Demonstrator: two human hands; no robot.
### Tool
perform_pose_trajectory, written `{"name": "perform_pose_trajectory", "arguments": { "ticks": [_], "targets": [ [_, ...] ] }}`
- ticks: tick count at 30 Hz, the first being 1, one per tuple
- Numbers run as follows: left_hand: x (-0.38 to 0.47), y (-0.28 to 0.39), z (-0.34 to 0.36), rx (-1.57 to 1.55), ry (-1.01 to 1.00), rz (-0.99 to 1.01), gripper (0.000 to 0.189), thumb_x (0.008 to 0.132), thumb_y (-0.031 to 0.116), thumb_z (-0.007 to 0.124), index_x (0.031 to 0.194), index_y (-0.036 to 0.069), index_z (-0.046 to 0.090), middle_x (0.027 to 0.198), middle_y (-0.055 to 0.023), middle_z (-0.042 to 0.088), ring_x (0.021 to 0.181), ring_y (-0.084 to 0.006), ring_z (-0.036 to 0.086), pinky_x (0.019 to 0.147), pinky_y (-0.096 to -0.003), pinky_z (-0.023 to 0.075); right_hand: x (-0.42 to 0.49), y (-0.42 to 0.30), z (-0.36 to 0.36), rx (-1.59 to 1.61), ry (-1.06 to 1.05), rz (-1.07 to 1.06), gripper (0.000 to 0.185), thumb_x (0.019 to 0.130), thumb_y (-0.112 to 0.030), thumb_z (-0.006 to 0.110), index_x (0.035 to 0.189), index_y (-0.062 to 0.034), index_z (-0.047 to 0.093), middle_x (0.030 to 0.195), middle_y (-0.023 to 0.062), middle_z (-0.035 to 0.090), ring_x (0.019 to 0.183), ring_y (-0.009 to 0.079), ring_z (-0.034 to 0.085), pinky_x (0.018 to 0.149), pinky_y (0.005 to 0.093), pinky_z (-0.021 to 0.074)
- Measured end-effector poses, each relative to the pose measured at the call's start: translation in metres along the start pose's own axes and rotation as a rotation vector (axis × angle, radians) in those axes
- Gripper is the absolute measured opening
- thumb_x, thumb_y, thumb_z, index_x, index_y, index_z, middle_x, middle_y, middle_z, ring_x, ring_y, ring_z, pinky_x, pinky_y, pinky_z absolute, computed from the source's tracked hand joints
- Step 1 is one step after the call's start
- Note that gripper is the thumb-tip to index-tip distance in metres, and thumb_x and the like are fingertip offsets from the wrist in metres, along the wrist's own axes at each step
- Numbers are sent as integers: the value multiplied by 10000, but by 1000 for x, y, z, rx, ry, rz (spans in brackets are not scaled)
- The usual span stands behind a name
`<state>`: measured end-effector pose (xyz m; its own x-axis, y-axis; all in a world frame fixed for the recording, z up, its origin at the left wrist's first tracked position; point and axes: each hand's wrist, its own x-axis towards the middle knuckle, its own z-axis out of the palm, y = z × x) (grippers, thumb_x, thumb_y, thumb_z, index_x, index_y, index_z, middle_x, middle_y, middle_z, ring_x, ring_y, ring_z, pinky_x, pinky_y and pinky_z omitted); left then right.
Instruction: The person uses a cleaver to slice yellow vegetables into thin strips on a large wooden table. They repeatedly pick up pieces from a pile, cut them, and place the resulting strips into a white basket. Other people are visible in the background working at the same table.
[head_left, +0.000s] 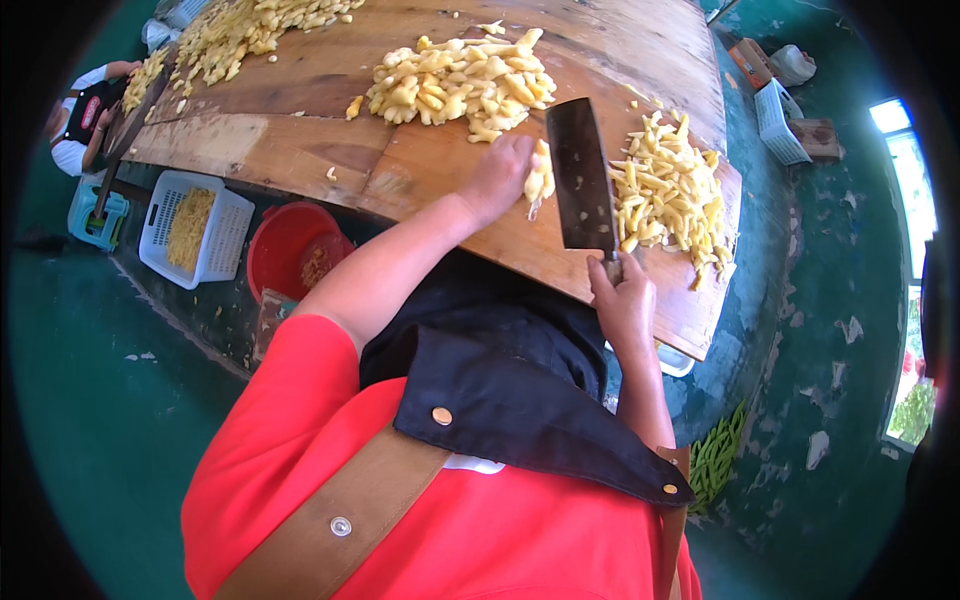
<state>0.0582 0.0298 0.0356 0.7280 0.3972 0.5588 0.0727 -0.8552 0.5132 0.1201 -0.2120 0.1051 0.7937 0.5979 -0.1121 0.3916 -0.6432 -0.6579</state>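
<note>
My right hand (626, 296) is closed around the handle of a cleaver (579, 176), its broad dark blade pointing away from me over the wooden tabletop (427, 161). Small pale bits stick to the blade. Just left of the blade, my left hand (501, 176) has its fingers curled against a piece of peeled ginger (540, 172); the fingertips are hidden. Beyond that hand lies a heap of whole peeled ginger (465, 82). To the right of the cleaver is a pile of smaller, elongated ginger pieces (671, 187).
Another person (82, 120) stands at the table's far left, near more ginger (232, 37). Below the table edge are a white plastic basket (232, 236) with yellow shreds and a red bucket (289, 240). A white crate (776, 124) and long green vegetables (716, 457) are at the right.
</note>
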Motion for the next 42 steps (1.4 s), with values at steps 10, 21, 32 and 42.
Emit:
{"name": "perform_pose_trajectory", "arguments": {
  "ticks": [10, 21, 32, 42],
  "targets": [
    [-4, -14, -28, 17, 88, -194, 135, 791, -14, 594, 924, -1, 572, 941, -146, 566, 965, -314, 563, 778, -378, 504, -17, 21, -25, -66, 23, -7, 304, 842, -302, 691, 868, -4, 640, 613, 184, 587, 590, 373, 600, 589, 438, 461],
    [-21, 22, 27, 124, 136, -162, 225, 755, 107, 757, 874, -19, 613, 896, -113, 532, 844, -304, 572, 757, -369, 502, -24, 29, -19, 10, -24, 62, 303, 836, -286, 704, 907, 4, 653, 593, 149, 584, 553, 314, 600, 576, 396, 464],
    [-39, 7, -6, -176, 50, -266, 91, 775, 13, 717, 848, -1, 665, 773, -105, 612, 642, -230, 607, 592, -322, 491, -35, 27, -7, -56, -67, -47, 296, 836, -306, 699, 924, -26, 659, 682, 192, 637, 663, 379, 644, 624, 433, 495],
    [-47, 5, 0, -243, 76, -385, 73, 808, 1, 696, 867, -30, 667, 757, -104, 623, 571, -167, 596, 547, -286, 487, -36, 27, -5, -285, 20, -245, 286, 836, -316, 698, 956, -63, 639, 721, 187, 663, 682, 383, 654, 624, 455, 511]
  ]
}}
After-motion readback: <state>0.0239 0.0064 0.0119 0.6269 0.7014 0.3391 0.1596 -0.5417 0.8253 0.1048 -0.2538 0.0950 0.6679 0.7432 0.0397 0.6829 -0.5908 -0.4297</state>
